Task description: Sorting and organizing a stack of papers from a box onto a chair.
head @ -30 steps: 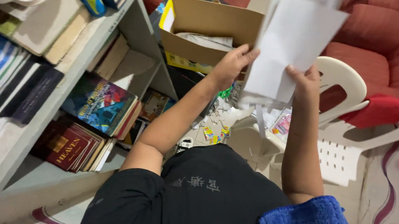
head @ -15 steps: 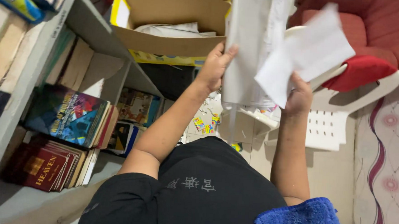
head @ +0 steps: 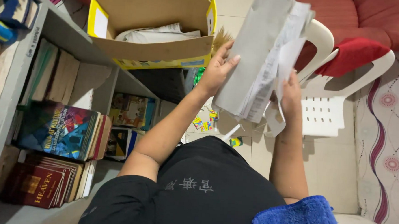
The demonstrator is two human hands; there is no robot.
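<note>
Left hand (head: 217, 72) grips the paper stack (head: 255, 60) from the left edge, fingers spread flat | right hand (head: 291, 91) pinches loose sheets on the right | stack is held up over the floor, beside the cardboard box (head: 153, 47) and white chair (head: 323, 113) | tip: keep your left thumb pressing, peel one sheet at a time, or the bottom sheets will likely slip.

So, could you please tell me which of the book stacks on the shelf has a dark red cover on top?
The lowest stack, at the bottom left of the shelf, has dark red covers; the stack above it is topped by a multicoloured blue cover.
</note>
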